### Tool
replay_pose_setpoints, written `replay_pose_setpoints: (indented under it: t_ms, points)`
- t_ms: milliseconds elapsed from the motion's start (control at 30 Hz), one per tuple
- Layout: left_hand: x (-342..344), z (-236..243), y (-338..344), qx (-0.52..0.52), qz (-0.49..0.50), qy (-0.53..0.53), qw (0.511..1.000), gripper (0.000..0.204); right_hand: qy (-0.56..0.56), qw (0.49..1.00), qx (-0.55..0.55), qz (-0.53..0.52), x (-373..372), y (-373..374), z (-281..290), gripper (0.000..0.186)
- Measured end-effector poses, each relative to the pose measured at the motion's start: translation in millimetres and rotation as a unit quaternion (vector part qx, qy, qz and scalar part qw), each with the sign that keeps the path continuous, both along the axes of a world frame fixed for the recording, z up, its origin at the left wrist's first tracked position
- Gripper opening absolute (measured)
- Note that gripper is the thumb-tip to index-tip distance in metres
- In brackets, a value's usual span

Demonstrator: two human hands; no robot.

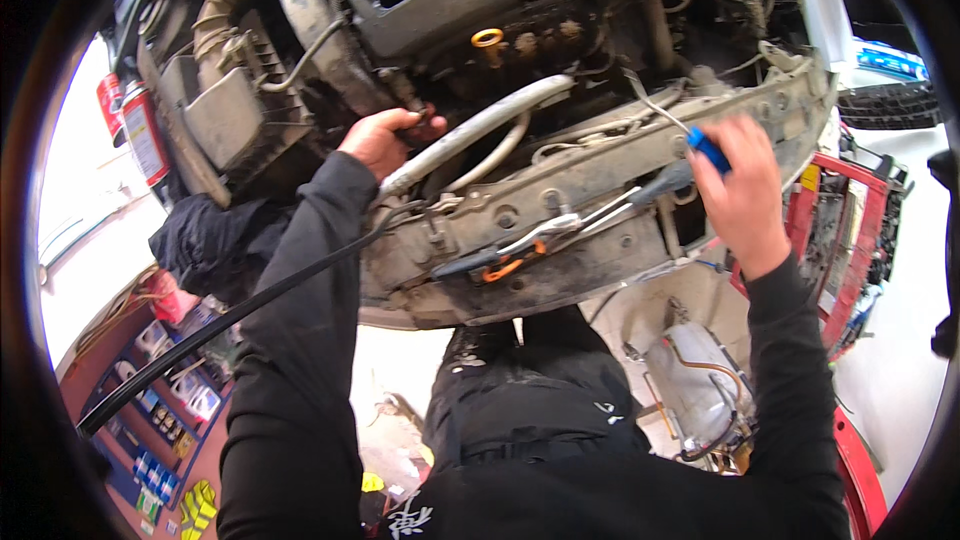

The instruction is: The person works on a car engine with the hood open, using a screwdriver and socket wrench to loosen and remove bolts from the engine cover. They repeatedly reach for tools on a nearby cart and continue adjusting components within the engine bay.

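In the open engine bay of a car, my left hand (378, 144) reaches behind a thick grey hose (490, 125). Its fingers close round a small dark reddish part, partly hidden, whose kind I cannot make out. My right hand (745, 190) grips a blue-handled tool (709, 151) over the front beam. The tool's thin, bent metal shaft points up and left into the bay. On the front crossmember (590, 252) lie several hand tools, among them one with orange grips (515, 263) and one with a dark grey handle (665, 182).
A black cable (240, 312) crosses over my left forearm to the beam. The engine cover (470, 0) and a yellow dipstick ring (487, 38) are at the back. Black cloth (215, 240) hangs at the left corner. A red metal frame (850, 250) stands at right.
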State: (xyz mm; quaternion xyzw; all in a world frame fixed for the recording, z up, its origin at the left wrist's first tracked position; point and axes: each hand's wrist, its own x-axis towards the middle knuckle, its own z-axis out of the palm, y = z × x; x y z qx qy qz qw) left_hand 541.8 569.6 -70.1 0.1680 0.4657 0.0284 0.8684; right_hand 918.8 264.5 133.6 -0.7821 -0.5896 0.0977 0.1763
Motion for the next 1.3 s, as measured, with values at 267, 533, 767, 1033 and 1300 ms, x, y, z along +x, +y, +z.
replay_pose_setpoints:
  t_ms: [267, 533, 767, 1033, 1300]
  points:
    - [0, 1, -3, 0.022, 0.009, 0.005, 1.000, 0.033, -0.041, 0.925, -0.073, -0.371, 113, -122, -63, 0.042]
    - [8, 15, -7, 0.010, 0.019, 0.034, 0.999, 0.031, -0.011, 0.913, -0.159, -0.374, 141, -79, -75, 0.064]
    - [11, 20, -12, 0.029, 0.020, 0.055, 0.998, 0.026, 0.107, 0.992, 0.028, -0.062, 29, 29, -31, 0.019]
    - [11, 18, -17, 0.103, -0.026, 0.073, 0.992, 0.024, 0.268, 0.921, -0.168, 0.229, -119, 213, -92, 0.029]
    - [16, 43, -22, 0.125, -0.009, 0.139, 0.982, 0.014, 0.293, 0.880, -0.298, 0.227, -134, 253, -128, 0.037]
